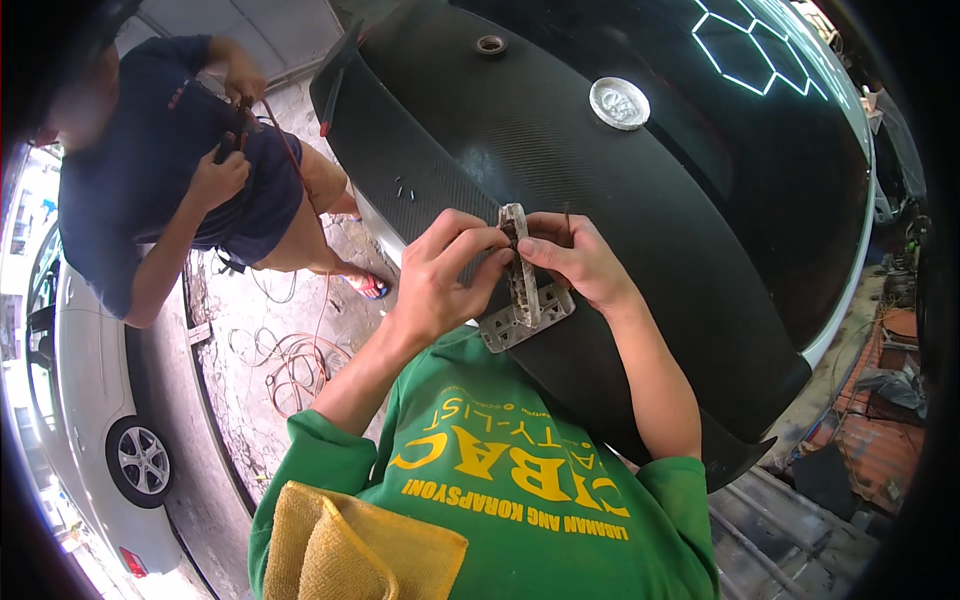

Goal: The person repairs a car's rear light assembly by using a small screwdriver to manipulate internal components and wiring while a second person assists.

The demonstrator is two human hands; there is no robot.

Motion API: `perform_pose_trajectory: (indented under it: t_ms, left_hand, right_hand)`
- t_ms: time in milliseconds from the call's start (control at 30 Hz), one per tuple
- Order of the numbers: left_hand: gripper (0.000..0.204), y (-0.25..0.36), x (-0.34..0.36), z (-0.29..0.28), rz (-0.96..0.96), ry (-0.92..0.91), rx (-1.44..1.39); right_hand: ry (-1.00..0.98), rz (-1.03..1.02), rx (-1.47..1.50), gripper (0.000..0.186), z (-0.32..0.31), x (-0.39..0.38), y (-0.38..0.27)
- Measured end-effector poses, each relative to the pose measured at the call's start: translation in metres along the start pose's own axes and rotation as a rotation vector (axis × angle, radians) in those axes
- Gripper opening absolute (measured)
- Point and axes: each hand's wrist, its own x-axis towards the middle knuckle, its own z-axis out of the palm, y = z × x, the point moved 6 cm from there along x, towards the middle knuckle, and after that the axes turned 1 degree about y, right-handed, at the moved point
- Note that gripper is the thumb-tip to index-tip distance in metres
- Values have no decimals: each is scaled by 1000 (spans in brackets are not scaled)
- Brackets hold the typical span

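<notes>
Between my hands I hold a narrow pale metal piece [520, 296] upright, with a dark, uneven inner side. My left hand [448, 270] pinches at its left side near the upper part, fingers curled. My right hand [578, 262] grips its right side, thumb laid across it. A grey metal plate with triangular cutouts [500, 335] is at the piece's lower end, above my green shirt. Just past my hands is a dark carbon-textured panel [650, 260] of a car, with a few small metal pins [400, 192] lying on it to the left.
A white round dish [619, 103] and a small ring-shaped roll [491, 44] sit on the panel. A person [150, 170] at left holds a tool and hose. Coiled hose [295, 375] lies on the floor. A white car [80, 380] stands far left; clutter [880, 390] lines the right.
</notes>
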Motion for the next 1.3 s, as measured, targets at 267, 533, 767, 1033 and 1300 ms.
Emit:
perform_pose_trajectory:
  t_ms: [267, 533, 767, 1033, 1300]
  left_hand:
    - [24, -6, -4, 1, -12, -25, -16]
    - [24, -2, -5, -1, -45, -34, -19]
    - [24, -8, -9, -2, -16, -68, 6]
    - [26, -6, -5, 2, 6, -18, -20]
    - [24, -13, -10, 12, -114, -61, -6]
  right_hand:
    - [-16, -27, 13, 42, 0, 4, 5]
    - [-36, -8, 3, 42, -1, 2, 6]
    - [-16, -25, -4, 42, -2, 4, 5]
    - [-14, -20, 7, 40, -2, 3, 5]
    - [30, -44, -68, 41, -3, 7, 7]
